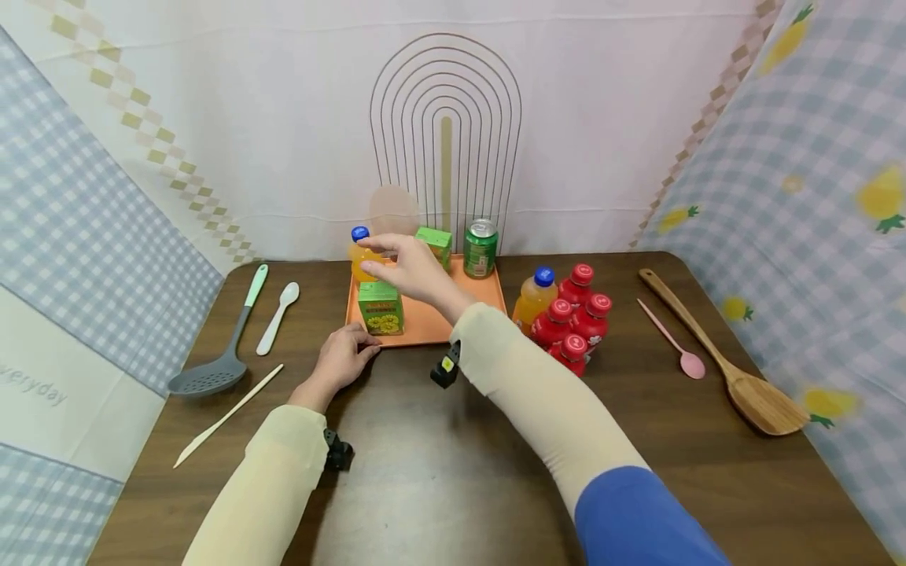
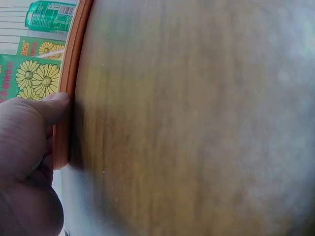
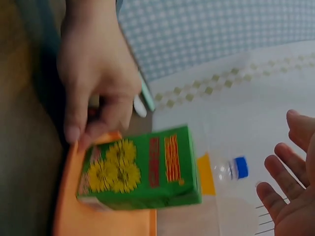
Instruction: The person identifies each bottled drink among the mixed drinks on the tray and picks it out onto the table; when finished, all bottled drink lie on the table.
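Observation:
An orange tray (image 1: 418, 336) lies at the back of the table. My left hand (image 1: 344, 355) pinches its front left corner; in the left wrist view the thumb (image 2: 60, 98) lies along the rim. My right hand (image 1: 410, 269) hovers over the tray with fingers spread, holding nothing, and partly covers a blue-capped orange juice bottle (image 1: 358, 267) at the back left. In front of that bottle stands a green drink carton (image 1: 382, 310) with yellow flowers. A second green carton (image 1: 435, 242) is partly hidden behind the right hand. A green can (image 1: 481, 250) stands at the back right.
Right of the tray stand another orange juice bottle (image 1: 535, 297) and several red bottles (image 1: 575, 314). Farther right lie a pink spoon (image 1: 690, 364) and a wooden spatula (image 1: 760, 401). A slotted turner (image 1: 219, 373), a white spoon (image 1: 278, 318) and a pale stick (image 1: 228, 415) lie left.

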The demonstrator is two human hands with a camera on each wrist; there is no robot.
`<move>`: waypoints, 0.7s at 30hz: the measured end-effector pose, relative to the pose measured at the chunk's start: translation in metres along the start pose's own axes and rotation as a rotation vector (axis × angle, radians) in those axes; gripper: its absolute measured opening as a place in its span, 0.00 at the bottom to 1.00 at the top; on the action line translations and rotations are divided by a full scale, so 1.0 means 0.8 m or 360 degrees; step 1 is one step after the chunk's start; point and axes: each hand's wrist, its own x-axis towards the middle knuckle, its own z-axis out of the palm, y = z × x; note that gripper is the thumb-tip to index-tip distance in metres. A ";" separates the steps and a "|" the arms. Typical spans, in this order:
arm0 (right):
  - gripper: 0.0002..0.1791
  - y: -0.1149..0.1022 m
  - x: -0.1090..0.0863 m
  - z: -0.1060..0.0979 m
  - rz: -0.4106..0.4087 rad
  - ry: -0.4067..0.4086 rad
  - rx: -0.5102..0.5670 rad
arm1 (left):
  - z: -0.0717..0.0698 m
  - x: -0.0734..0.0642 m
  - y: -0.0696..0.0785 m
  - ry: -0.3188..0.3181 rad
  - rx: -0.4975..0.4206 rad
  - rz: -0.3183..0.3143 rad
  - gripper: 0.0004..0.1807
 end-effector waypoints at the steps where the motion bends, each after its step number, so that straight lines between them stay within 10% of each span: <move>1: 0.23 0.004 0.006 -0.002 0.0024 -0.0022 0.0012 | 0.000 0.000 0.001 -0.0005 -0.0001 0.0000 0.03; 21: 0.31 0.038 0.079 0.015 0.0105 -0.0334 -0.0406 | -0.001 0.003 0.002 0.0010 -0.0004 -0.0001 0.02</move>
